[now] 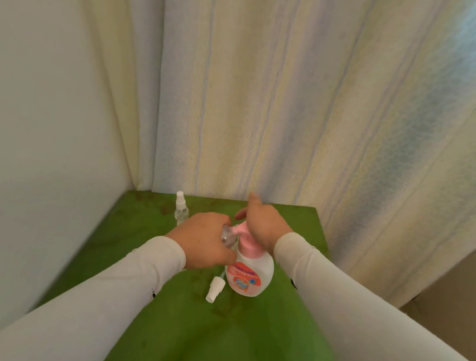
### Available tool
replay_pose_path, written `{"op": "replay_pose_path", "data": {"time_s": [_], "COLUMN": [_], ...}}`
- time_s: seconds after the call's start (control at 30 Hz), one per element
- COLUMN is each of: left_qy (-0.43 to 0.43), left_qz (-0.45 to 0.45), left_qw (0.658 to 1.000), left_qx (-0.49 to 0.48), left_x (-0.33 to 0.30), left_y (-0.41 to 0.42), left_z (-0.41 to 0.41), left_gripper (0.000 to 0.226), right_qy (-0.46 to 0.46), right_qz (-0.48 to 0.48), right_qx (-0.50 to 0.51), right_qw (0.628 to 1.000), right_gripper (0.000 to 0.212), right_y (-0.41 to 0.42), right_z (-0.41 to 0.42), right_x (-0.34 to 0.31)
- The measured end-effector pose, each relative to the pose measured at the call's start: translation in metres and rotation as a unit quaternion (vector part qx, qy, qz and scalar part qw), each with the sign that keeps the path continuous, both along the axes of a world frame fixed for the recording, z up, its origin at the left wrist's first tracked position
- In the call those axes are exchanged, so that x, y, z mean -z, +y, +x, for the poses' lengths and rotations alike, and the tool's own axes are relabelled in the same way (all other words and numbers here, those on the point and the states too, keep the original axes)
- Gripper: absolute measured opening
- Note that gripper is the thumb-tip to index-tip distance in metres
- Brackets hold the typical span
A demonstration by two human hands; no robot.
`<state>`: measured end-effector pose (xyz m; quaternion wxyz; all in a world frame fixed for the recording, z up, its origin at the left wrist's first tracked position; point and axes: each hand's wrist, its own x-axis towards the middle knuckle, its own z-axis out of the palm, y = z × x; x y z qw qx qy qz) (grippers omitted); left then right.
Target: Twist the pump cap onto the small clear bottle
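On the green bench point(243, 342), pretty much dead centre, stands a white pump bottle point(252, 273) with a pink pump head point(244, 234) and a pink label facing the camera. Just left of the bottle's pump, left hand point(204, 240) curled round a small clear bottle point(228, 234), holding its open mouth right up by the pink spout. Fingers wrapped around it, thumb side toward the big bottle. On top of the pump bottle, right hand point(264, 224) resting palm-down on the pump head, fingers fairly straight and loosely spread, pointing away toward the curtain point(298, 98). Can't really tell how hard it's pressing.

Just in front and left of the pump bottle, a white spray cap point(215, 289) with its thin tube lying flat on the bench, tube end nearly touching the bottle's base. Behind and to the left of the pump bottle, near the back edge, another small clear spray bottle point(181, 209) standing upright with its cap on. Long pale sleeves point(350, 304) on both arms. Plain wall point(48, 101) off to the left of the curtain.
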<state>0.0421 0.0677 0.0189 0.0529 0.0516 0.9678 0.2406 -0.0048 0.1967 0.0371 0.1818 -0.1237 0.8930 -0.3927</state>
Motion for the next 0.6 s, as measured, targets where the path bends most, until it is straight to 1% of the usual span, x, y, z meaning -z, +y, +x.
{"op": "replay_pose_path", "data": {"time_s": [0.03,0.1,0.17,0.2,0.23,0.3,0.4,0.47,0.5,0.6], "left_qy": [-0.003,-0.003,0.010,0.015,0.018,0.017,0.008,0.004,0.006,0.017], "left_qz": [0.000,0.000,0.006,0.008,0.007,0.009,0.030,0.021,0.017,0.021], "left_qw": [1.000,1.000,1.000,1.000,1.000,1.000,0.999,1.000,1.000,1.000], "left_qx": [0.003,0.005,0.001,-0.003,-0.004,-0.004,-0.008,-0.001,0.001,-0.001], "left_x": [-0.001,-0.004,-0.009,-0.011,-0.011,-0.009,-0.002,-0.001,-0.003,-0.006], "left_y": [0.000,0.000,-0.002,-0.003,-0.003,-0.002,0.000,0.000,-0.001,-0.003], "left_z": [0.000,0.000,-0.001,-0.002,-0.002,-0.003,0.001,0.001,0.000,-0.001], "left_gripper": [0.025,0.025,0.025,0.025,0.026,0.026,0.025,0.025,0.025,0.025], "right_qy": [-0.004,-0.017,-0.059,-0.071,-0.062,-0.029,-0.021,-0.035,-0.040,-0.091], "right_qz": [0.002,-0.015,-0.078,-0.096,-0.096,-0.063,-0.025,-0.015,-0.022,-0.108], "right_qx": [0.004,0.024,0.056,0.062,0.051,0.021,0.017,0.021,0.023,0.077], "right_qw": [1.000,0.999,0.994,0.991,0.992,0.997,0.999,0.999,0.999,0.987], "right_gripper": [0.033,0.044,0.051,0.049,0.043,0.033,0.033,0.037,0.042,0.053], "right_y": [0.000,-0.001,-0.001,-0.001,-0.002,-0.001,0.001,0.000,-0.001,-0.002], "right_z": [0.000,-0.002,-0.007,-0.008,-0.008,-0.004,-0.002,-0.002,-0.004,-0.008], "right_x": [-0.001,-0.003,-0.008,-0.010,-0.011,-0.010,-0.005,-0.004,-0.005,-0.006]}}
